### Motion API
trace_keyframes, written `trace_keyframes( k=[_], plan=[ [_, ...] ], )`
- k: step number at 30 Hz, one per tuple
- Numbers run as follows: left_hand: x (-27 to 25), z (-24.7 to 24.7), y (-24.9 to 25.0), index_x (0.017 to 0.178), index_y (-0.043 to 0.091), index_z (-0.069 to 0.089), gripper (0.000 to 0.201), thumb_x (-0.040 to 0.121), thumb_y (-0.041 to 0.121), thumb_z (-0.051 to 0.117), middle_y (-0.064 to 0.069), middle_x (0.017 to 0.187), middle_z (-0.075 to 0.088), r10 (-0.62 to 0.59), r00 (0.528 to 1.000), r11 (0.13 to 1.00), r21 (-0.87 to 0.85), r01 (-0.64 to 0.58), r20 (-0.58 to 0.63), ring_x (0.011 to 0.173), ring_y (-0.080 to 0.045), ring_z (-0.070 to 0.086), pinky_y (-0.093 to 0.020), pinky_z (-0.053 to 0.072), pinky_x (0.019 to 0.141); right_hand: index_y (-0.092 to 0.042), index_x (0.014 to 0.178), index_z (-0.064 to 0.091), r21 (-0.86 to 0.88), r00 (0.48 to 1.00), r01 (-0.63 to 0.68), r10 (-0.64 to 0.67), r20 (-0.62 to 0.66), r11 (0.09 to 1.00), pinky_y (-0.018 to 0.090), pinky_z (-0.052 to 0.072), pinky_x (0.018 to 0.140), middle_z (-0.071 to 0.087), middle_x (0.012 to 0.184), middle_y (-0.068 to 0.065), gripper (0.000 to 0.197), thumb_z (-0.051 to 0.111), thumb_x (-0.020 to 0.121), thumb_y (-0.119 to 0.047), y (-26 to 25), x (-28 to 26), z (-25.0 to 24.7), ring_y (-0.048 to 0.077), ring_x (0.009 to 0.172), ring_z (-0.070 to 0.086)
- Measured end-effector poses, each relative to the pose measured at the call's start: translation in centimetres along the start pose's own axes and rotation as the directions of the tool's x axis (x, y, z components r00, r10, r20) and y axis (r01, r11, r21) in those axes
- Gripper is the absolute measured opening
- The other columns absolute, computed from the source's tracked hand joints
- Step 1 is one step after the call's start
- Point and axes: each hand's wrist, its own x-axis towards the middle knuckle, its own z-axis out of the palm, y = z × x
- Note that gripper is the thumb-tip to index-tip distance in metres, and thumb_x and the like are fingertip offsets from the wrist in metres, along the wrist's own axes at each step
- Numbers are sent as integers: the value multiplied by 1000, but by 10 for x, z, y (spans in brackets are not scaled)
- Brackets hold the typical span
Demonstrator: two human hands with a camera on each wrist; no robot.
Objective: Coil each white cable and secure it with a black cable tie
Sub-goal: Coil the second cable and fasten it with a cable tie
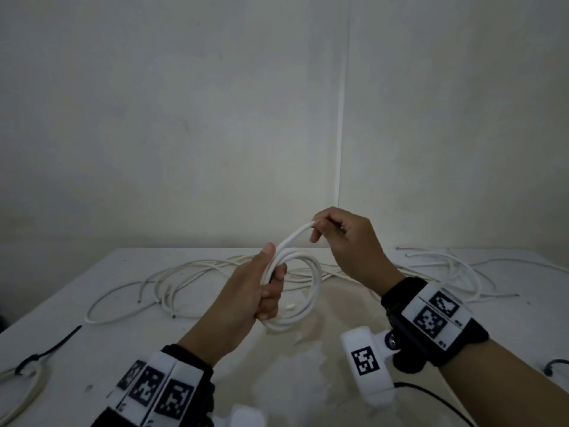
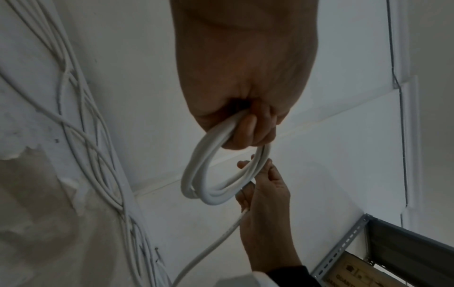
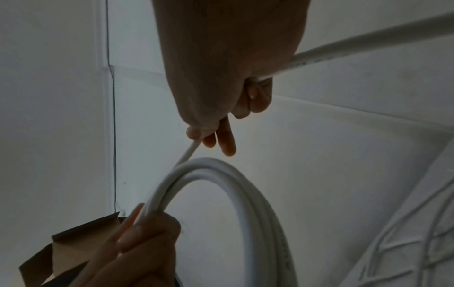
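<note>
A: What is the cable made of, by the look of it?

B: Smooth white round plastic sheathing, fairly stiff. The white cable point(image 1: 309, 291) is wound into a few round loops held in the air above the middle of the table point(image 1: 508, 328), the turns lying close together.

A: And who holds it?

B: The left hand point(image 1: 255, 291) grips the bundle at its left side, fingers curled round all the turns, thumb pressed on top. The right hand point(image 1: 345, 241) is just above, pinching the running strand between thumb and fingertips; that strand runs on through the palm and out behind the hand, as the right wrist view shows.

A: The table itself?

B: A matt white top with a worn, stained beige patch in the middle towards the near edge. Along the far edge lie the loose cables point(image 1: 197, 272), thin white lines tangled in long open curves, some showing dark cut ends.

A: Any ties?

B: A black cable tie point(image 1: 49, 349), a thin flat strip, sits near the left edge, closed round a coiled cable point(image 1: 21, 392) at the near left corner. A small dark curved piece lies by the right edge; I cannot tell what it is.

A: Any boxes?

B: The right wrist view shows brown cardboard flaps point(image 3: 73, 248) behind the left hand; contents hidden.
</note>
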Motion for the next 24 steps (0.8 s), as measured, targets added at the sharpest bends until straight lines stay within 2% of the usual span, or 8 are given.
trace_keyframes(
  k=[5,7,9,12,15,17,20,24],
  plan=[
    [0,-1,2,60,14,42,47,96,41,30,8,41,25,20,999,999,-38,-22,-44,31,-4,18,-17,18,35,-26,71,56,21,999,-35,35,15,999,21,39,57,62,64,-8,28,51,92,-8,-5,-6,2,21,56,50],
    [2,-3,3,59,13,41,47,97,39,30,7,40,24,36,996,995,-85,-44,-87,30,-4,18,-15,17,34,-16,73,54,96,990,-89,78,120,991,16,41,59,64,68,3,24,45,95,-10,-9,-17,5,9,55,54],
    [2,-5,2,57,13,41,48,97,38,30,7,39,24,42,993,990,-126,-56,-114,29,-4,17,-14,18,32,-10,78,48,210,957,-197,141,254,958,8,37,53,65,73,12,24,38,98,-19,-15,-27,8,-1,49,51],
    [3,-5,0,57,14,40,47,96,39,31,7,39,24,40,991,987,-151,-59,-126,28,-4,18,-14,20,31,-16,85,49,258,925,-266,170,341,929,9,33,48,64,70,7,26,38,88,-39,-18,-35,13,0,43,45],
    [3,-6,-1,58,14,40,47,96,39,32,7,40,24,57,991,989,-126,-73,-120,29,-5,19,-15,22,33,-23,80,53,154,946,-176,124,298,972,16,39,59,55,59,-8,15,48,91,-32,-15,-35,18,2,54,49],
    [4,-10,-1,59,13,42,47,97,38,30,6,40,26,69,994,992,-100,-77,-80,31,-6,22,-18,29,35,-23,73,50,96,960,-130,101,261,987,17,39,59,52,58,-8,20,48,92,-30,-15,-31,16,3,54,47],
    [6,-18,1,59,10,48,48,97,32,28,3,41,32,31,1000,995,-94,-30,8,34,-10,33,-23,45,45,-20,73,48,-1,951,-107,103,292,994,14,37,55,51,59,-7,23,47,93,-32,-16,-25,8,2,53,46],
    [6,-19,0,64,9,47,46,97,34,28,3,43,34,-2,1000,998,-63,4,28,37,-10,36,-25,49,49,-25,70,47,-40,932,-116,122,342,992,13,37,55,53,59,-7,24,47,94,-29,-15,-24,4,1,52,47]
  ],
)
